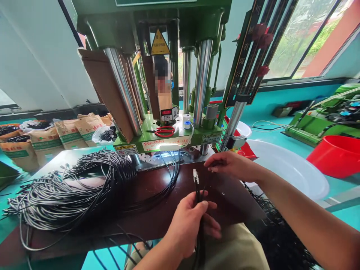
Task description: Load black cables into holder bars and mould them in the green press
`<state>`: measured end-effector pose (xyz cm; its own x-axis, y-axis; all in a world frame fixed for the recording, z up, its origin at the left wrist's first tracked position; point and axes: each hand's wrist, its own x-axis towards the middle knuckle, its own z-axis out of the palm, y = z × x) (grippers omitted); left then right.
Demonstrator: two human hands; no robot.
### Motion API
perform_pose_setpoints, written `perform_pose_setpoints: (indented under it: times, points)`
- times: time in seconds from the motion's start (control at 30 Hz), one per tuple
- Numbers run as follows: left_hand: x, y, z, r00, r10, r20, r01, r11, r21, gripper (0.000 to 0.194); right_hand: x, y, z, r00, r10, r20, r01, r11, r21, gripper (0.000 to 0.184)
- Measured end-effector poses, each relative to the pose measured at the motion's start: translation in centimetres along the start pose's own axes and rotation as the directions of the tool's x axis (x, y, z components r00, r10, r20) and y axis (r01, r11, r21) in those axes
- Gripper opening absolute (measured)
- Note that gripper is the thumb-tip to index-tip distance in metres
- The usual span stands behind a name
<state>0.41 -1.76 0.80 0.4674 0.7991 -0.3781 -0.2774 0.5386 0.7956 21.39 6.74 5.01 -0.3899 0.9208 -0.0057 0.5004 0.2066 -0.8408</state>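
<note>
My left hand (pixel 188 221) is closed around a bunch of black cables (pixel 200 240) above my lap. White connectors (pixel 196 176) at the cable ends point up past my fingers. My right hand (pixel 230 165) hovers over the right part of the dark brown tabletop (pixel 225 204), its fingers curled together; something small and dark may be between them, but I cannot make it out. Several more black cables (pixel 170 180) run from the green press (pixel 174 138) across the board. To the left lies a large looped bundle of black cables (pixel 75 195).
Red-handled pliers (pixel 164 131) rest on the press ledge beside a blue-and-white roll (pixel 187 124). A large white basin (pixel 289 165) and a red tub (pixel 336 155) stand at right. Dark scraps (pixel 278 225) pile up below my right arm. Paper sacks (pixel 46 144) line the left wall.
</note>
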Motion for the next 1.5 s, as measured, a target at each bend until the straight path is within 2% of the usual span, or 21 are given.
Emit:
perform_pose_setpoints:
  times: [0.07,0.17,0.3,0.4,0.53,0.67,0.83,0.97,1.07,1.13,1.23,1.3,1.4,1.5]
  points:
    - [0.3,0.4,-0.4,1.000,-0.018,-0.018,0.017,0.998,-0.056,0.037,-0.8,-0.7,-1.1,0.999,-0.016,0.045,0.015,0.999,0.030,0.028]
    - [0.6,1.1,-0.8,1.000,-0.012,0.011,0.013,0.995,-0.101,0.034,-1.4,-2.1,-2.6,0.996,-0.041,0.083,0.031,0.993,0.110,0.028]
    - [0.7,1.5,-0.7,1.000,0.006,0.006,-0.006,0.999,-0.035,0.031,-0.8,-3.8,-3.3,0.986,-0.085,0.144,0.075,0.994,0.077,0.026]
    - [0.6,1.1,-0.2,0.999,0.054,0.005,-0.054,0.998,0.029,0.031,0.2,-4.4,-2.3,0.973,-0.149,0.175,0.145,0.989,0.036,0.033]
    - [0.6,0.5,-0.2,0.997,0.065,0.042,-0.065,0.998,0.007,0.032,1.2,-4.4,-0.2,0.968,-0.175,0.178,0.170,0.985,0.042,0.044]
    - [0.7,0.3,-0.7,0.997,0.075,0.014,-0.074,0.995,-0.069,0.031,1.4,-4.0,0.9,0.960,-0.163,0.226,0.139,0.983,0.120,0.052]
    - [0.7,0.4,-0.8,0.997,0.069,0.036,-0.061,0.979,-0.196,0.022,0.8,-3.2,2.5,0.954,-0.200,0.224,0.147,0.962,0.232,0.065]
    - [0.9,-0.1,-1.3,0.998,0.010,0.055,0.004,0.968,-0.250,0.018,-0.1,-2.7,4.5,0.970,-0.214,0.113,0.172,0.938,0.300,0.058]
    - [1.2,-0.5,-1.7,0.999,0.026,0.034,-0.016,0.960,-0.279,0.011,0.0,-2.3,6.3,0.987,-0.101,0.127,0.078,0.982,0.173,0.052]
    - [1.3,-0.5,-2.0,1.000,0.024,-0.015,-0.027,0.953,-0.300,0.008,1.2,-1.4,7.1,0.993,-0.076,0.091,0.072,0.996,0.045,0.042]
    - [1.3,0.0,-2.5,0.993,-0.059,-0.099,0.022,0.940,-0.341,0.013,5.1,0.7,7.9,0.987,-0.100,-0.123,0.080,0.985,-0.155,0.032]
    - [1.1,0.5,-2.9,0.984,-0.102,-0.146,0.044,0.934,-0.355,0.016,8.1,2.2,8.3,0.972,-0.107,-0.209,0.055,0.969,-0.240,0.024]
    - [0.8,1.1,-3.2,0.985,-0.067,-0.157,0.011,0.943,-0.332,0.018,11.4,3.4,9.2,0.959,-0.133,-0.250,0.043,0.941,-0.336,0.036]
    - [0.7,1.1,-3.4,0.989,-0.004,-0.145,-0.038,0.958,-0.284,0.019,12.2,3.5,10.0,0.954,-0.150,-0.261,0.032,0.912,-0.408,0.029]
